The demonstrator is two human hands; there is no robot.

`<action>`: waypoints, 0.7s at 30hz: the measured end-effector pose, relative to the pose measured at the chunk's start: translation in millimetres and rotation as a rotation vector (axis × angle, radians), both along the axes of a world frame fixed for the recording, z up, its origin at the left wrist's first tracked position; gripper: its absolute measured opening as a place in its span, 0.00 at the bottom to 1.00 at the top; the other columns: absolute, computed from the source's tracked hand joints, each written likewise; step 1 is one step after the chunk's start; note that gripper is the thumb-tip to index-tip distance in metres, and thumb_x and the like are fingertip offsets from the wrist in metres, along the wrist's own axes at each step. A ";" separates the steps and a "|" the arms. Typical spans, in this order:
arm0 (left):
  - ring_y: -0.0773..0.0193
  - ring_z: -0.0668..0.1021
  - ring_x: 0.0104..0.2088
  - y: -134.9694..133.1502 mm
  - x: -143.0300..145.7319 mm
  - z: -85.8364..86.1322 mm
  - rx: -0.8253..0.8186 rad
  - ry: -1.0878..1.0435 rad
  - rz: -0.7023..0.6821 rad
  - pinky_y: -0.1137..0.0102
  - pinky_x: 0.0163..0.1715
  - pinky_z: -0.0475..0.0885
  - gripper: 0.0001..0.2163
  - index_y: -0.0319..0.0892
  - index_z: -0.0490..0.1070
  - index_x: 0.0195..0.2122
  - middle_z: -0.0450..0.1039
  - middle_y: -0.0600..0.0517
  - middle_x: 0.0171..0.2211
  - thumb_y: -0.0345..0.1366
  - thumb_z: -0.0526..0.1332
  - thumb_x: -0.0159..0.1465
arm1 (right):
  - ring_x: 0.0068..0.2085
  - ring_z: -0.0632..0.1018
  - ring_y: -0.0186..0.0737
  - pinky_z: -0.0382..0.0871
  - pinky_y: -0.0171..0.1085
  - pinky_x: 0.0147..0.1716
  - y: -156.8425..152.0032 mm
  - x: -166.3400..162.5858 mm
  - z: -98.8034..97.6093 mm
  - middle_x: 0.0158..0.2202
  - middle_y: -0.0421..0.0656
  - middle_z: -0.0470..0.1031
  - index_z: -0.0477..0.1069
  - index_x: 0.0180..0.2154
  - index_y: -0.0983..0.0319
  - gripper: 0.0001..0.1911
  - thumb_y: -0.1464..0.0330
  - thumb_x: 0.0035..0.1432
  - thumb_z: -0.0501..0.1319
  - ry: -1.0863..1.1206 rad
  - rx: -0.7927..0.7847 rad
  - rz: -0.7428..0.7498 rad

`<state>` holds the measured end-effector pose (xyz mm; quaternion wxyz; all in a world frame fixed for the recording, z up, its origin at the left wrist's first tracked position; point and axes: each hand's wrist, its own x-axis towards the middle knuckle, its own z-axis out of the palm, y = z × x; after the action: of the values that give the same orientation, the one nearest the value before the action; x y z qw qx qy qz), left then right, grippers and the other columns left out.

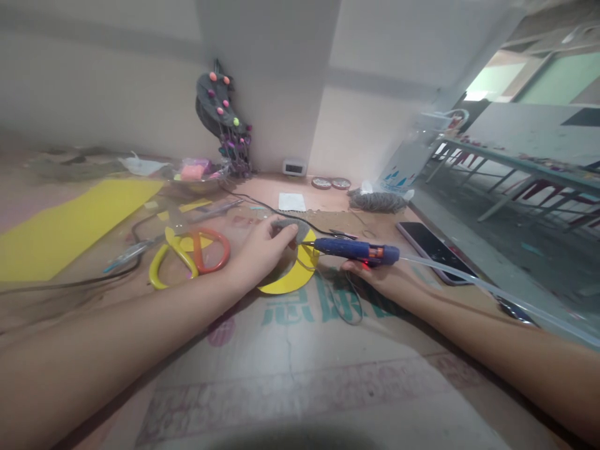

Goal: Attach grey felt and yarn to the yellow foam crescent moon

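My left hand (pixel 260 251) presses down on a grey felt piece (pixel 294 226) that lies over a yellow foam crescent (pixel 300 275) on the cardboard-covered table (pixel 300 375). Its fingers are curled over the felt. My right hand (pixel 382 275) grips a blue hot glue gun (pixel 357 249), whose nozzle points left at the yellow crescent's edge. A clear glue stick (pixel 469 280) trails out of the gun's back to the right.
Yellow-and-orange scissors (pixel 190 251) lie left of my left hand. A yellow sheet (pixel 70 225) sits far left. A phone (pixel 434 249) lies right of the gun. A grey decorated craft piece (pixel 220 106) leans in the corner; grey yarn (pixel 377 200) is behind.
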<state>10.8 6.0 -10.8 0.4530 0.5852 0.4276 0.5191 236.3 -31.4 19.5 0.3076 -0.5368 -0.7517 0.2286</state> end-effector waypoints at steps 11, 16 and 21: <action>0.66 0.75 0.30 -2.6 0.4 3.4 -0.009 -0.002 -0.012 0.73 0.30 0.67 0.07 0.42 0.70 0.33 0.73 0.55 0.28 0.40 0.60 0.61 | 0.39 0.81 0.51 0.77 0.43 0.41 1.4 2.6 -0.1 0.35 0.42 0.81 0.74 0.34 0.55 0.16 0.51 0.51 0.62 -0.006 -0.033 -0.027; 0.65 0.77 0.33 -2.2 0.3 3.1 0.004 0.005 -0.024 0.72 0.35 0.68 0.08 0.42 0.72 0.36 0.75 0.54 0.30 0.40 0.60 0.61 | 0.36 0.80 0.49 0.76 0.41 0.37 -0.3 0.2 2.9 0.33 0.43 0.80 0.71 0.32 0.56 0.15 0.52 0.50 0.62 -0.009 0.010 -0.072; 0.65 0.77 0.33 -3.1 0.2 2.7 -0.009 -0.009 -0.028 0.72 0.35 0.69 0.08 0.42 0.72 0.37 0.75 0.54 0.31 0.40 0.60 0.62 | 0.32 0.79 0.47 0.75 0.40 0.32 0.0 0.3 4.1 0.30 0.43 0.78 0.69 0.29 0.56 0.17 0.49 0.49 0.61 -0.012 0.020 -0.090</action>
<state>11.0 2.9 -8.1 0.4648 0.5870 0.4195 0.5133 236.6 -31.4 23.6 0.3185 -0.5683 -0.7308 0.2038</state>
